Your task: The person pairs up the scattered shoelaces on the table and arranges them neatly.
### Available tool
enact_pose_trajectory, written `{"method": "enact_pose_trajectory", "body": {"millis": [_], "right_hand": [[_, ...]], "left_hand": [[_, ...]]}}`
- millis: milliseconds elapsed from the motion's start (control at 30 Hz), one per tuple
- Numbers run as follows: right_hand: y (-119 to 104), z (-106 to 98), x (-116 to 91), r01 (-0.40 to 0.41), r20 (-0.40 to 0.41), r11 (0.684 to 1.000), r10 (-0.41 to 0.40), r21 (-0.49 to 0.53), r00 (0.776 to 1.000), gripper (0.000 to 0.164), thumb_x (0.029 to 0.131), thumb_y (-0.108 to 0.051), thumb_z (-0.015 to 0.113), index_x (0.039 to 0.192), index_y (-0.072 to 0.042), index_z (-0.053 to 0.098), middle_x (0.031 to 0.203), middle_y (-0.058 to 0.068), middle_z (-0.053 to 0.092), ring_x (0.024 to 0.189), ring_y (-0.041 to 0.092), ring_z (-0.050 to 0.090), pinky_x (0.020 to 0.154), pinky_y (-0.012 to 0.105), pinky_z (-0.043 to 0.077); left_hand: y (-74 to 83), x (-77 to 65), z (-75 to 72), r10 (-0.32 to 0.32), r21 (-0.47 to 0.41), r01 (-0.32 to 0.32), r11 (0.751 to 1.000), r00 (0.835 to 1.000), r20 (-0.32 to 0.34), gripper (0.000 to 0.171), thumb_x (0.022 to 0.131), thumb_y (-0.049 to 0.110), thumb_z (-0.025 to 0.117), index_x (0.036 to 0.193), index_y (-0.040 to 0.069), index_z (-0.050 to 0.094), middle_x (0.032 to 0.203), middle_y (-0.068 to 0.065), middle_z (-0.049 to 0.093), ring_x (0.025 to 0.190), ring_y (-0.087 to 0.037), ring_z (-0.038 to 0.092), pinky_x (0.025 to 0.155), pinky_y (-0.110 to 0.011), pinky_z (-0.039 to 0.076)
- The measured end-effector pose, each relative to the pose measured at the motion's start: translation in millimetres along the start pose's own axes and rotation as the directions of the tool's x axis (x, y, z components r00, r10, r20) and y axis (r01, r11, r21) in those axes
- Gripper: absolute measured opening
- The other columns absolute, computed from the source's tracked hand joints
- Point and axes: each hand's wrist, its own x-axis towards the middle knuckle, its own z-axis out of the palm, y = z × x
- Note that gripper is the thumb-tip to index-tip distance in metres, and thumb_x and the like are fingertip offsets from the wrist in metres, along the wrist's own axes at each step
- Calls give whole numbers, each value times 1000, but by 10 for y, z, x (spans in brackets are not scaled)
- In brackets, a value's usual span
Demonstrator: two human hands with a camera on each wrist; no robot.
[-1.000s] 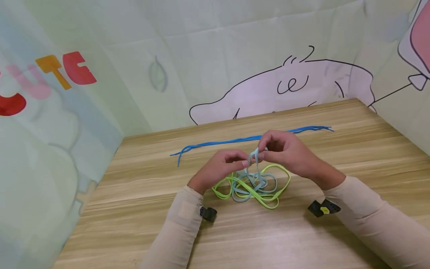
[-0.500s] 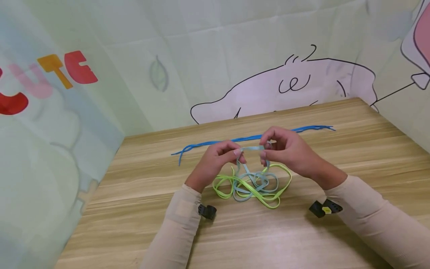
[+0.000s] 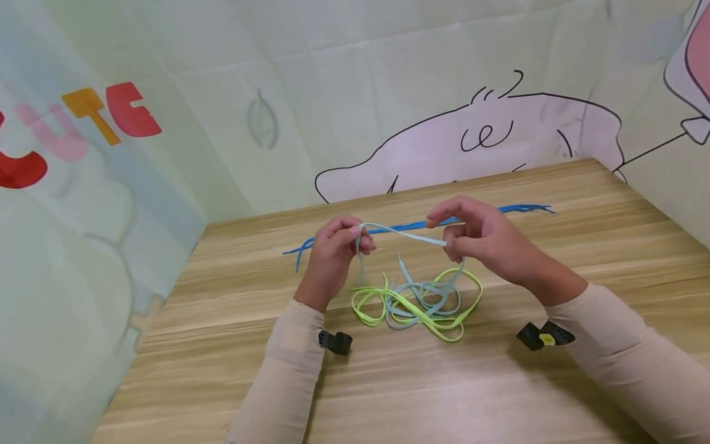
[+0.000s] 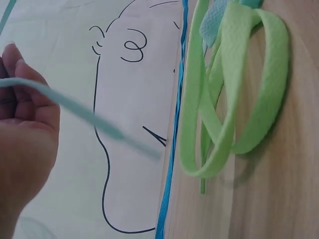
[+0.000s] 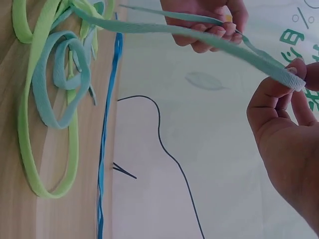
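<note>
A light blue flat shoelace (image 3: 410, 235) spans the space between my hands, raised above the table. My left hand (image 3: 331, 259) pinches it between thumb and fingers, with a short tipped end (image 4: 114, 132) hanging free in the left wrist view. My right hand (image 3: 496, 243) pinches the same lace (image 5: 219, 42) by thumb and finger, its index finger lifted in the head view. From there the lace drops to a loose pile on the table, tangled with a yellow-green shoelace (image 3: 480, 296). Another light blue end (image 3: 402, 265) sticks up from the pile.
Blue shoelaces (image 3: 527, 208) lie stretched across the table behind the hands, partly covered by them. The wooden table (image 3: 432, 394) meets a printed cloth backdrop (image 3: 421, 92) at its back edge. A small black device (image 3: 338, 343) sits on each wrist.
My hands were close together over the pile; the left has moved left and up, the right slightly right. The light blue lace between them has lengthened, and the right index finger has lifted.
</note>
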Motion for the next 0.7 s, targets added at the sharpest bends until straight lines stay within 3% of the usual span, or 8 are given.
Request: {"method": "enact_pose_trajectory", "body": {"millis": [267, 700], "right_hand": [[-96, -58, -31, 31, 0, 999, -31, -41, 1000, 33, 91, 10, 57, 122, -1, 57, 120, 17, 58, 72, 22, 56, 65, 30, 51], [-220, -108, -79, 73, -14, 997, -72, 38, 997, 31, 91, 12, 60, 118, -3, 61, 110, 10, 62, 65, 19, 50, 60, 28, 45]], "left_hand": [[-1, 24, -42, 26, -71, -29, 997, 999, -48, 15, 94, 9, 45, 86, 9, 57, 70, -1, 60, 72, -18, 61, 70, -29, 49], [2, 28, -139, 43, -162, -68, 984, 987, -153, 22, 95, 6, 38, 81, 10, 54, 67, 1, 54, 68, -18, 56, 67, -28, 45]]}}
